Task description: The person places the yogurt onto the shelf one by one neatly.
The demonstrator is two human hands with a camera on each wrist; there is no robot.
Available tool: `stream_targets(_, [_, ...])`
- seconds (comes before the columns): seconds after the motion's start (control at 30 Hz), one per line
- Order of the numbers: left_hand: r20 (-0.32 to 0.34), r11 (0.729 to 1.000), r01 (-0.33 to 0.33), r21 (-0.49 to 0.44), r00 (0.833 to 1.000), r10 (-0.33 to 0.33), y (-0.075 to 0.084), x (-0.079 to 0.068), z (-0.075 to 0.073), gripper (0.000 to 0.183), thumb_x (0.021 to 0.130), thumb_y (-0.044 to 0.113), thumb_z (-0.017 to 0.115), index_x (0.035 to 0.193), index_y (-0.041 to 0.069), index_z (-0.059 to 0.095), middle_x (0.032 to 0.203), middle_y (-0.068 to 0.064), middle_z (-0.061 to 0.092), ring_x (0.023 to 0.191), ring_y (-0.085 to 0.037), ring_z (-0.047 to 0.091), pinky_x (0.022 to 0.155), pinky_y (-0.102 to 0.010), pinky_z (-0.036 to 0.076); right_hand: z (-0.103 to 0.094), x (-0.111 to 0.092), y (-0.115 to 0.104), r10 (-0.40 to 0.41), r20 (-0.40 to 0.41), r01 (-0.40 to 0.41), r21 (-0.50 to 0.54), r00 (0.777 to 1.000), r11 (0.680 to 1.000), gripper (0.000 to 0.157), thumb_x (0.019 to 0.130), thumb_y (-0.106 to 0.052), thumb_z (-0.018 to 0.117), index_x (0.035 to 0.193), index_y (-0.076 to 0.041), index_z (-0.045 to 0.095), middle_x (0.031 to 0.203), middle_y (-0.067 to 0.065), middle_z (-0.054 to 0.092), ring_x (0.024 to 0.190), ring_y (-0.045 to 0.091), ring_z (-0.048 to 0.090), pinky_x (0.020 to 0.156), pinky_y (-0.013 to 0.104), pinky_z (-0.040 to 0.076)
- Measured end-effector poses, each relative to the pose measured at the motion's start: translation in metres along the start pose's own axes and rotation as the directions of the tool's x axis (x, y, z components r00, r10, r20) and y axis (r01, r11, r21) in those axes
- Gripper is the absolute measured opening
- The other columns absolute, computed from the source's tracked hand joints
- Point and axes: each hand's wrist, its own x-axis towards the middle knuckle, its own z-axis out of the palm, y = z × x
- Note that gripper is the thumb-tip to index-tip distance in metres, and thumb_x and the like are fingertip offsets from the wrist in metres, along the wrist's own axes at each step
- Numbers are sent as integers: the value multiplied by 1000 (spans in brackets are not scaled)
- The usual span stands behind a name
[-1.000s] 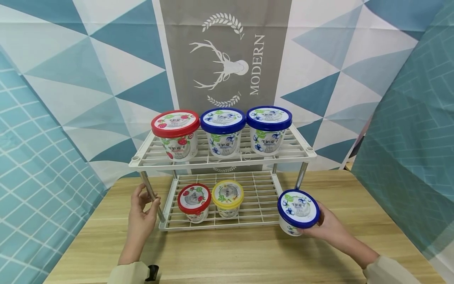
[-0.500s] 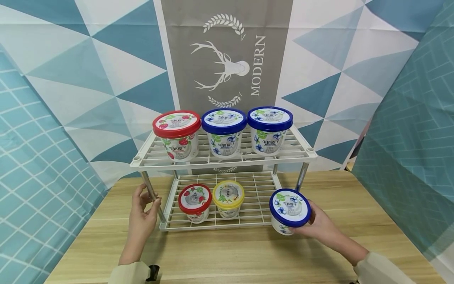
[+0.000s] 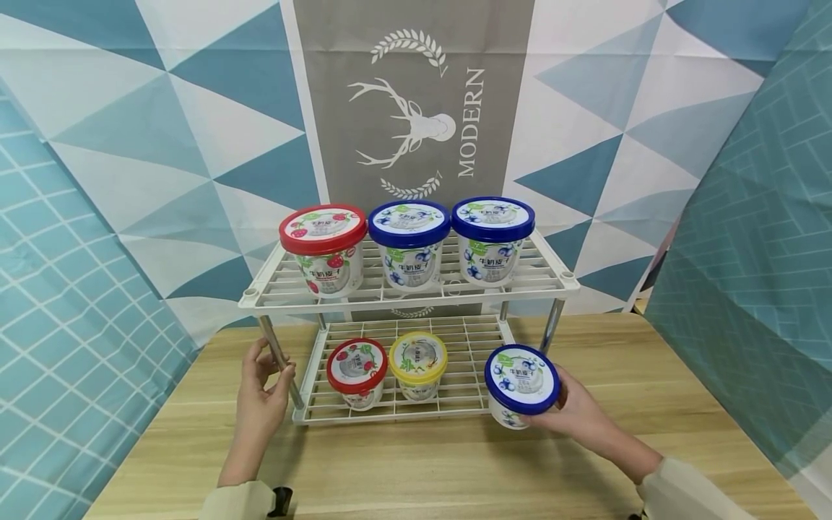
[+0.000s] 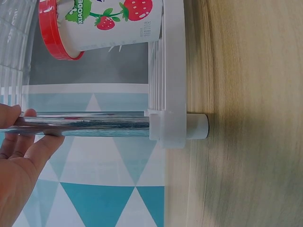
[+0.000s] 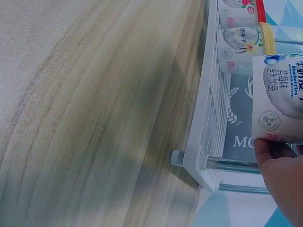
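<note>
My right hand (image 3: 575,412) grips a blue-lidded blueberry milk tub (image 3: 522,379) from its right side, at the front right corner of the two-tier white rack (image 3: 403,417). In the right wrist view the tub (image 5: 279,101) appears above the lower tier's level, with the thumb against its wall. The fingers and thumb of my left hand (image 3: 263,390) hold the rack's front left metal post (image 4: 94,124). A red-lidded strawberry tub (image 3: 356,367) and a yellow-lidded tub (image 3: 418,361) stand on the lower tier, left of the held one.
On the upper tier stand a larger red-lidded tub (image 3: 323,249) and two blue-lidded tubs, one in the middle (image 3: 409,245) and one at right (image 3: 492,242). The front right post (image 3: 552,325) rises just behind the held tub. A patterned cloth (image 3: 416,87) hangs behind the wooden table (image 3: 416,469).
My right hand has carried the blue-lidded tub leftward, toward the lower tier's front right corner. The left hand keeps its place on the post.
</note>
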Motion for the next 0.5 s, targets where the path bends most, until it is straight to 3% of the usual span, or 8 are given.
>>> stream_targets(0.07, [3, 1000, 1, 4, 1000, -1, 0, 0, 0, 60, 89, -7, 56, 140, 6, 30, 96, 19, 49, 88, 8, 51, 70, -2, 47, 1, 0, -1, -3, -1, 3, 8, 1000, 1000, 88, 71, -12, 81, 141, 2, 29, 134, 22, 45, 125, 40, 43, 90, 11, 39])
stream_targets(0.5, [2, 1000, -7, 6, 1000, 7, -1, -1, 0, 60, 88, -7, 57, 140, 6, 29, 96, 20, 48, 88, 9, 51, 71, -2, 47, 10, 4, -1, -14, -6, 14, 26, 1000, 1000, 88, 69, -11, 82, 140, 1, 31, 133, 22, 47, 124, 39, 46, 94, 16, 42])
